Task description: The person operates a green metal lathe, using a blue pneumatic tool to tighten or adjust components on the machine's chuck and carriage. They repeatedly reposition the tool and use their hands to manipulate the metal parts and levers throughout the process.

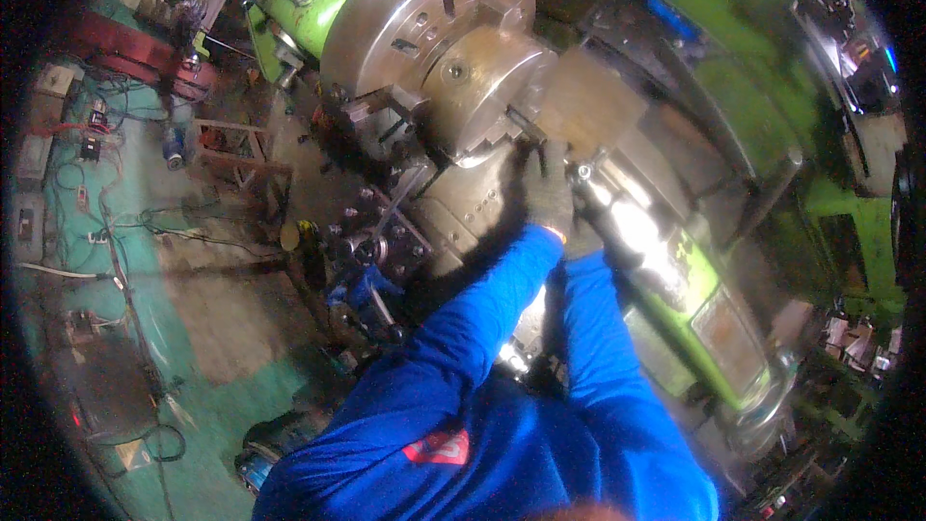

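Note:
A round metal workpiece (482, 72) sits in front of the large lathe chuck (415, 19). My left hand (546, 183), in a grey glove, reaches up to the workpiece's lower right edge. Its fingers are blurred, and a short dark bar (523, 122) lies just beyond their tips; whether they grip it is unclear. A tan, flat-looking surface (593, 101) lies beside the workpiece, too smeared to name. Close beside the left hand is my gloved right hand (581, 232), next to the shiny tailstock spindle (632, 222). Its fingers are mostly hidden.
The green tailstock (699, 299) stands to the right, with a handwheel (762, 415) at its near end. Left of my arms is a tool post (381, 232) with several bolts and a lever. Cables (121, 270) run over the green floor at far left.

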Tool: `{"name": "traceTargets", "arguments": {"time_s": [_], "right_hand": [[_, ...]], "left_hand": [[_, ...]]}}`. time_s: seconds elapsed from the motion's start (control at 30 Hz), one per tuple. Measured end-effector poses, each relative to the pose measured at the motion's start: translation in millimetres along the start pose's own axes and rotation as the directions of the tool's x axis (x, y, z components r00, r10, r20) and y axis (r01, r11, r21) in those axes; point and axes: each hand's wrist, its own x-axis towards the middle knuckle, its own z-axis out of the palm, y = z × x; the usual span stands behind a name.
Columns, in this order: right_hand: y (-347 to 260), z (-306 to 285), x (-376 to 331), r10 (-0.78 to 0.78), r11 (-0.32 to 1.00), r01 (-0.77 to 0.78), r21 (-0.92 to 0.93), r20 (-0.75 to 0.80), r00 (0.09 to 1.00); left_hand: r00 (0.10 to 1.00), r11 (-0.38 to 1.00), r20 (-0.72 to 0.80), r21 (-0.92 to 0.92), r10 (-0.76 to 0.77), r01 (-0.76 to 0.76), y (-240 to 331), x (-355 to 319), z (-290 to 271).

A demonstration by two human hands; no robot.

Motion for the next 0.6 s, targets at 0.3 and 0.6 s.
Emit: {"name": "traceTargets", "arguments": {"time_s": [0.3, 0.6], "right_hand": [[6, -1, -3, 0.036, 0.999, -0.036, -0.015, 0.033, 0.999], [-25, -22, -53, 0.425, 0.882, -0.423, 0.208, 0.037, 0.904]], "left_hand": [[0.99, 0.953, -0.016, -0.272, -0.144, 0.134, 23, -5, -7], [0.98, 0.948, 0.012, -0.252, -0.199, 0.196, 18, -4, -1]]}}
